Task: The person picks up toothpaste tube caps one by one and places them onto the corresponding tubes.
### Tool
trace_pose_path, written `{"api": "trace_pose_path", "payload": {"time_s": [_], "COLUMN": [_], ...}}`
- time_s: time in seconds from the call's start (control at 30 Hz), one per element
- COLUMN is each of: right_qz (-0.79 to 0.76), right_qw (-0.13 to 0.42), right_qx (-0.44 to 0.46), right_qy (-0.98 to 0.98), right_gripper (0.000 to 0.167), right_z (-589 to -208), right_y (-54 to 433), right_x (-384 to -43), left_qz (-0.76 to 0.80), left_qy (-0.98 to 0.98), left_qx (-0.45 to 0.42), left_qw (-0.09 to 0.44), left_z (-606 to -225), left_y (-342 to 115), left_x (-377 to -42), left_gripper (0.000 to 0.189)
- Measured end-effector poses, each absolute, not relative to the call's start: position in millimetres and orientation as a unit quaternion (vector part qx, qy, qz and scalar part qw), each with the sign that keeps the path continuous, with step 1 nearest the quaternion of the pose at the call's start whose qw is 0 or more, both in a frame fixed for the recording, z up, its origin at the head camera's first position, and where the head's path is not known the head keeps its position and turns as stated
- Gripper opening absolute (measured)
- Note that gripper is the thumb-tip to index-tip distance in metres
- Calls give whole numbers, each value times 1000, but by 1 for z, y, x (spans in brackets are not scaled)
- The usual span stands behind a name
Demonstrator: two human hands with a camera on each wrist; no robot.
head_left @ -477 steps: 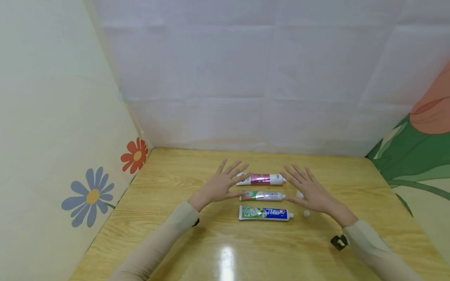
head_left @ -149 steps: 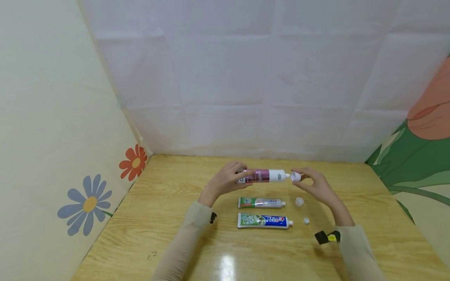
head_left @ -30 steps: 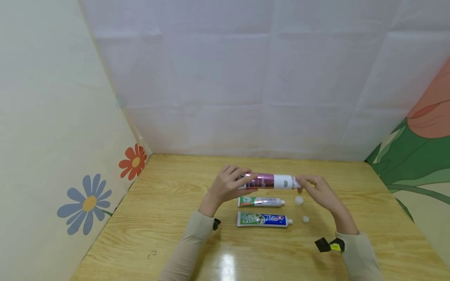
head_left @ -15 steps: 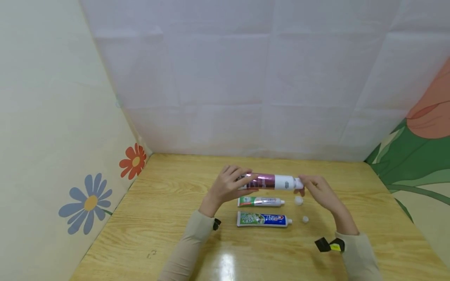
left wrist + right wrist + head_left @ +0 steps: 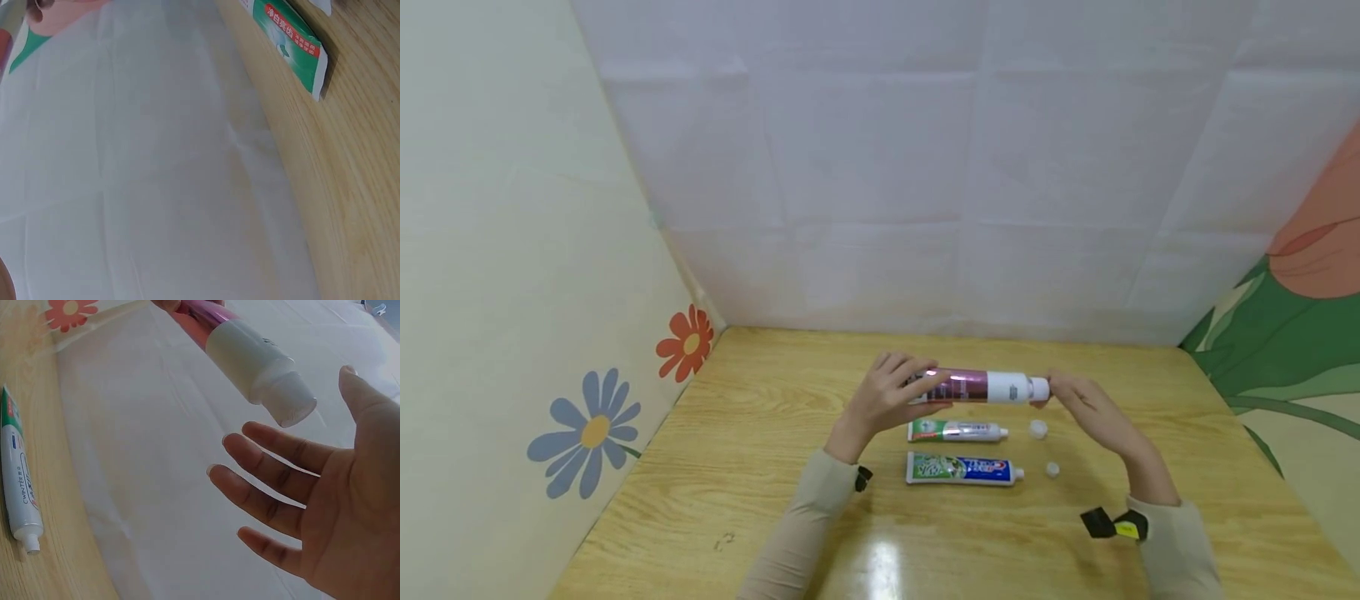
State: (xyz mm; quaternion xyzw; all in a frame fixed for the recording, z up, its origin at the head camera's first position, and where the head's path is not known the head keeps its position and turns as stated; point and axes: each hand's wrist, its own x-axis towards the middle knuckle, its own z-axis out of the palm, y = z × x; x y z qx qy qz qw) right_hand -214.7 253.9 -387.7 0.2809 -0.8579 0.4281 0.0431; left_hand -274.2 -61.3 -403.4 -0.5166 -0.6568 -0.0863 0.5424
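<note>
Purple tube (image 5: 966,386) is gripped in the left hand (image 5: 882,396), white cap (image 5: 1040,389) seemingly sorted; right hand (image 5: 1093,410) is held fingers-apart at 3 o'clock. Silver tube (image 5: 964,431) and blue tube (image 5: 962,469), at 6, are left uncapped, loose caps (image 5: 1037,429) nearby.

A plain beige left sleeve (image 5: 808,521) and a matching right sleeve (image 5: 1180,546) are worn; by the left one's end a small black piece (image 5: 863,478) is seen; by the right one's, an angular black device (image 5: 1097,522) is worn, marked with a bright yellow patch (image 5: 1126,529); the left hand (image 5: 883,396) and right hand (image 5: 1093,411) are bare.
</note>
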Motion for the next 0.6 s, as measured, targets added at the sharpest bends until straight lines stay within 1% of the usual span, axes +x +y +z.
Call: {"api": "trace_pose_path", "payload": {"time_s": [0.27,0.43,0.6], "right_qz": [451,452,455], "right_qw": [49,67,90], "right_qx": [290,287,292], "right_qy": [-843,-842,-837], "right_gripper": [38,48,48], "right_z": [-387,-385,-384], "right_y": [257,256,254], "right_x": [-213,-210,-210], "left_qz": [-94,-96,-98], "left_qy": [-654,-653,-653], "left_qx": [-512,-510,-505], "left_qw": [548,551,555], "left_z": [-402,-400,-400], "left_y": [-63,-64,-63], "left_x": [-274,-272,-271], "left_gripper": [53,53,53]}}
